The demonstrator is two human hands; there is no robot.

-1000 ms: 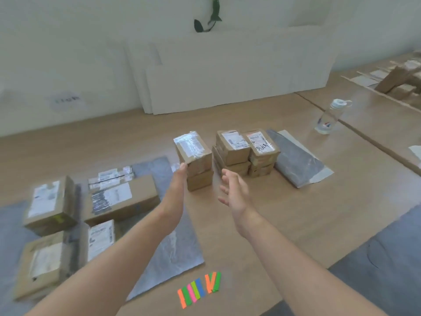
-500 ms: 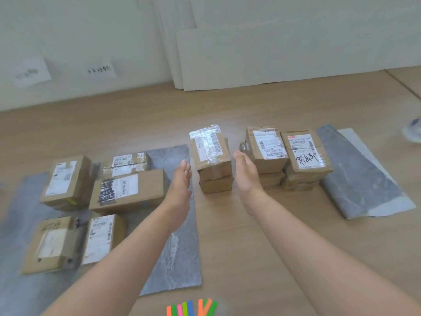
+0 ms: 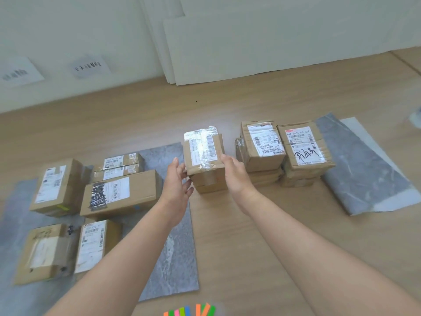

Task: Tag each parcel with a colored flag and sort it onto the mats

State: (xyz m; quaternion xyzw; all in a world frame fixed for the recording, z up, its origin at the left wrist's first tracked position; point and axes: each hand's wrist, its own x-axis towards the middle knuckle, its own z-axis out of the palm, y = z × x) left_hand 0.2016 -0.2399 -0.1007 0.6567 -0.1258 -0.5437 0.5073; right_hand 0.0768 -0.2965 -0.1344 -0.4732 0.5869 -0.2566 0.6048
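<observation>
Right now both hands flank a small stack of two parcels standing near the middle of the wooden table [image 3: 250, 247], on bare wood between the two grey mats. The left hand [image 3: 177, 181] is spread open, fingers straight and apart, just beside the stack's left face; whether its fingertips touch the cardboard cannot be told. The right hand [image 3: 234, 176] lies against the right face with its fingers extended, thumb at the edge of the top parcel [image 3: 202, 151], and neither hand is curled round anything. The top parcel, shiny with tape over its label, sits slightly askew on the lower parcel [image 3: 209, 182]. Five labelled parcels rest on the left mat [image 3: 170, 258] toward the table's left edge. Two more parcel stacks [image 3: 284, 151] stand side by side just right of the hands, and the farther one overlaps the right mat [image 3: 364, 169]. Colored flags [image 3: 189, 312] lie fanned at the near edge. White boards [image 3: 273, 42] lean against the wall at the far edge.
</observation>
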